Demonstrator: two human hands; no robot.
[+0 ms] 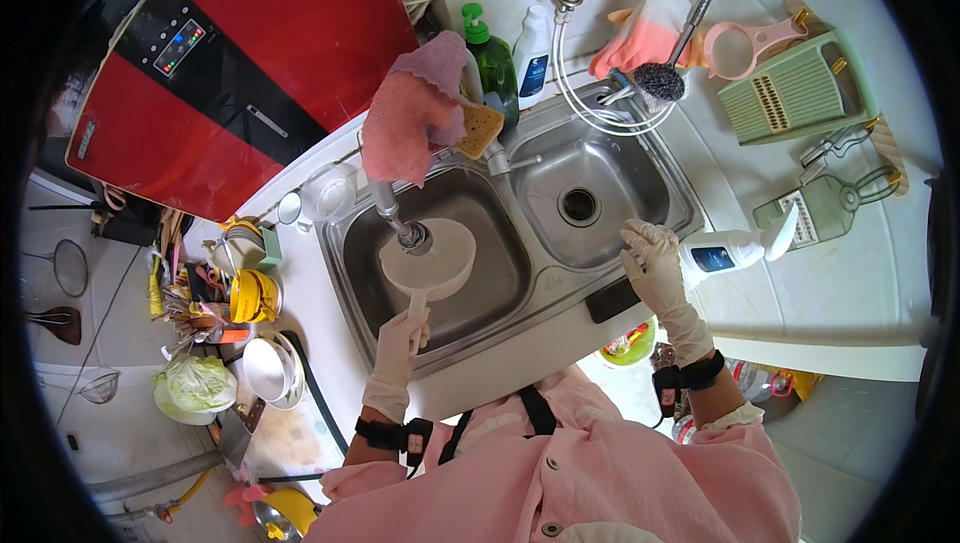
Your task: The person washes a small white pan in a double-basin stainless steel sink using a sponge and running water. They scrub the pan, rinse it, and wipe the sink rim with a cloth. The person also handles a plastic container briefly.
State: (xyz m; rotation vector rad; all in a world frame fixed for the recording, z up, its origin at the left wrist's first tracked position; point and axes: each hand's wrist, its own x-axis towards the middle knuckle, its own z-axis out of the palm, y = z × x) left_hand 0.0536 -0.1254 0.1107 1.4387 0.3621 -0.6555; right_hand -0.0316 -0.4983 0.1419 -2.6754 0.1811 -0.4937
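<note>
My left hand (399, 348), in a white glove, grips the handle of a white plastic water scoop (442, 280). The scoop's bowl is over the larger left sink basin (495, 243), beneath the metal tap spout (415, 239); whether water runs cannot be made out. Over the front rim of the smaller right basin (540, 198) is my gloved right hand (651, 254), fingers apart and nothing visible in them. A white spray bottle (724, 252) with a blue label lies just beyond that hand, partly behind it. Below its palm is a flat black object (611, 300) at the counter edge.
Pink cloths (409, 111) and a sponge (480, 130) sit behind the left basin. A green pump bottle (493, 66) and a white bottle (532, 55) stand beside them. White hose (559, 55) loops into the right basin. Bowls (268, 369) and a cabbage (199, 383) are at left.
</note>
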